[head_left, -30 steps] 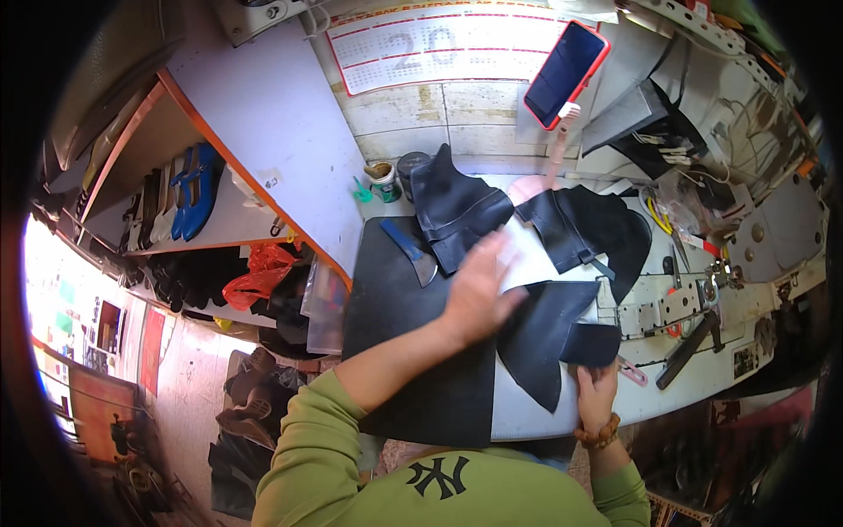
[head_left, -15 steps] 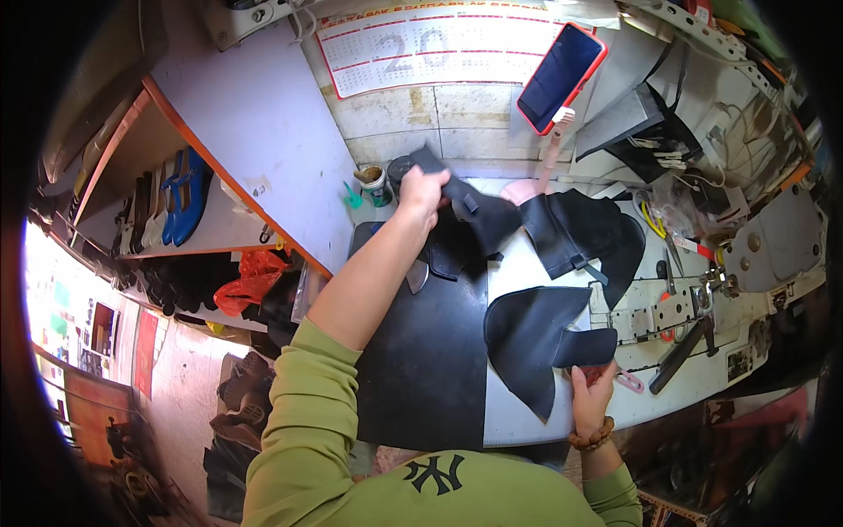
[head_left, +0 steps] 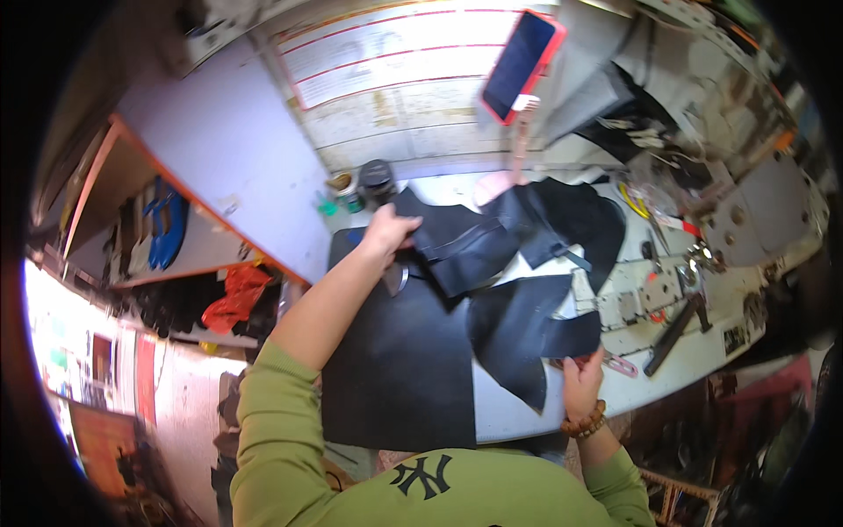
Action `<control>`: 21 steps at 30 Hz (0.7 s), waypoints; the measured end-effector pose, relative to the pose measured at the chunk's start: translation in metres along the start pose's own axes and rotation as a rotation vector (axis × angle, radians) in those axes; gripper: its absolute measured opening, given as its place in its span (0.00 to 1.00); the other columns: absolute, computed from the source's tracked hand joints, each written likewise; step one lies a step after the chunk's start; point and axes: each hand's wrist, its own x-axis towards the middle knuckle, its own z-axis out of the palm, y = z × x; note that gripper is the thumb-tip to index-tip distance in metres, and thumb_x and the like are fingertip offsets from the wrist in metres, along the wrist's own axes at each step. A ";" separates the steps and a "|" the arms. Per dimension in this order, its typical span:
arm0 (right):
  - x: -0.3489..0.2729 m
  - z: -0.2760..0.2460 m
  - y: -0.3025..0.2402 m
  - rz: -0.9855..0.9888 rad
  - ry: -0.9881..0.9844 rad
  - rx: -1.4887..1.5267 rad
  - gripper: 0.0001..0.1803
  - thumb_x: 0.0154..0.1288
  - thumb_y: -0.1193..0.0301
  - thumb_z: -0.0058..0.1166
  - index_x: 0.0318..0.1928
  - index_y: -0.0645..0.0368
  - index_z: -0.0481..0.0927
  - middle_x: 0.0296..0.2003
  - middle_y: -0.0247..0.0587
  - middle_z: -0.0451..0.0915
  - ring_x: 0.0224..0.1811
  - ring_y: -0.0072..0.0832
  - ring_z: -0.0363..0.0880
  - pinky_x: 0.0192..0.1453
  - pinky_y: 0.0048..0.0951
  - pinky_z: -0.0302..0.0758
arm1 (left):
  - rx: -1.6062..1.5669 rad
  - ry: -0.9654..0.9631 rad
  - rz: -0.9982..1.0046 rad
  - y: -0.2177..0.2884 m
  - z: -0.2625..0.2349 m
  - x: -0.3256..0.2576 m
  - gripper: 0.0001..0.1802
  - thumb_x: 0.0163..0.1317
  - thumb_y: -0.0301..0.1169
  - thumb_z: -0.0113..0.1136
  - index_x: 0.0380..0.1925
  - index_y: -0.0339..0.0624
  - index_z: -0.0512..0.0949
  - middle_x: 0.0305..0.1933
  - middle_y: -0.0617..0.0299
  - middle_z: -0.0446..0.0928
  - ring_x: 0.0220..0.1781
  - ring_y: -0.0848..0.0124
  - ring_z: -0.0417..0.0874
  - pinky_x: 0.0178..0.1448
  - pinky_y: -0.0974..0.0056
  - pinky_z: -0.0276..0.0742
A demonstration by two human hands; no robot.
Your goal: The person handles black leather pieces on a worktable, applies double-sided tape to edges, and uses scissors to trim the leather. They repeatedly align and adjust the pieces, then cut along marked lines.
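My left hand [head_left: 391,232] is closed on the upper left edge of a black leather piece [head_left: 465,246] with a seam across it. That piece is over the far end of a dark mat. Near the table's front, my right hand [head_left: 581,385] pinches the lower tab of another black leather piece [head_left: 514,329], which has a pointed lower end. Something small and reddish shows at the right fingertips, too blurred to name. Further back on the right lie more black leather pieces [head_left: 580,220] with a strap.
A black mat [head_left: 395,378] covers the left of the white table. A hammer [head_left: 676,338] lies by the sewing machine [head_left: 755,241] at right. Behind stand a phone [head_left: 524,66] on a pink holder, a dark jar [head_left: 378,178] and a small pot [head_left: 344,189]. Shoes [head_left: 165,227] fill the left shelf.
The leather piece in my left hand has come down and spread flatter, showing its seam. My right hand stays at the other piece's tab. The whole view has shifted somewhat.
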 end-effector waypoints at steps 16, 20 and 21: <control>0.146 0.017 -0.035 -0.087 0.144 -0.184 0.24 0.57 0.71 0.59 0.56 0.62 0.74 0.67 0.59 0.60 0.71 0.49 0.58 0.72 0.38 0.57 | 1.063 -0.198 0.933 0.015 0.194 -0.056 0.30 0.53 0.44 0.67 0.51 0.38 0.73 0.49 0.49 0.75 0.53 0.52 0.76 0.57 0.53 0.73; 0.212 0.032 -0.016 0.254 0.420 -0.465 0.29 0.55 0.70 0.58 0.59 0.61 0.71 0.65 0.66 0.61 0.69 0.55 0.60 0.72 0.44 0.57 | 1.233 -0.020 0.992 -0.007 0.253 -0.042 0.24 0.56 0.41 0.63 0.48 0.38 0.73 0.49 0.47 0.76 0.55 0.48 0.76 0.55 0.49 0.78; 0.221 0.031 -0.011 0.341 0.451 -0.511 0.28 0.54 0.71 0.57 0.58 0.61 0.71 0.62 0.61 0.65 0.65 0.53 0.64 0.70 0.45 0.61 | 1.207 -0.033 1.007 -0.008 0.260 -0.035 0.21 0.55 0.38 0.62 0.46 0.38 0.73 0.47 0.46 0.77 0.52 0.49 0.78 0.52 0.51 0.79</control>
